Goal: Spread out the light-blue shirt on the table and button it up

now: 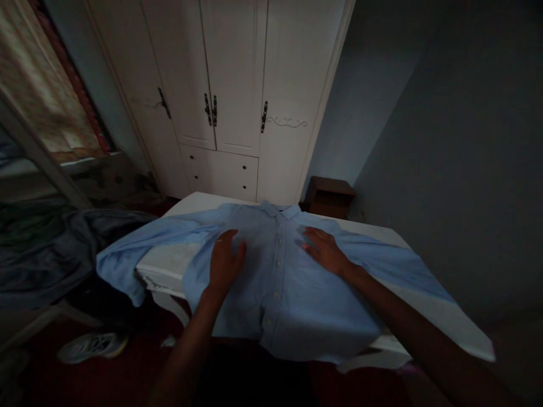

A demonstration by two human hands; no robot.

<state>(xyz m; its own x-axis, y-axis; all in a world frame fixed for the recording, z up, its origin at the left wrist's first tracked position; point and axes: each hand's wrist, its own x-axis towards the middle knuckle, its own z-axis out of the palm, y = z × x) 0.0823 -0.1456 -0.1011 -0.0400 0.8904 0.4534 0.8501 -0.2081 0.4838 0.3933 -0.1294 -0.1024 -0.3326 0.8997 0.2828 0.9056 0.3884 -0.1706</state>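
A light blue button-up shirt [258, 271] lies front side up across a white table [441, 316], its collar toward the far edge. Its buttoned front runs down the middle, and the lower hem hangs over the near edge. One sleeve droops off the table's left side; the other stretches out to the right. My left hand [227, 257] is over the left chest of the shirt, fingers apart and holding nothing. Over the right chest is my right hand [324, 249], also with fingers spread. Whether either palm presses on the cloth I cannot tell.
A white wardrobe [231, 73] with dark handles stands behind the table. A small brown cabinet [333, 185] sits by the grey wall [458, 141]. Dark clothes [55, 254] are heaped at left, with a sneaker [93, 346] on the red floor below. A curtain [46, 85] hangs upper left.
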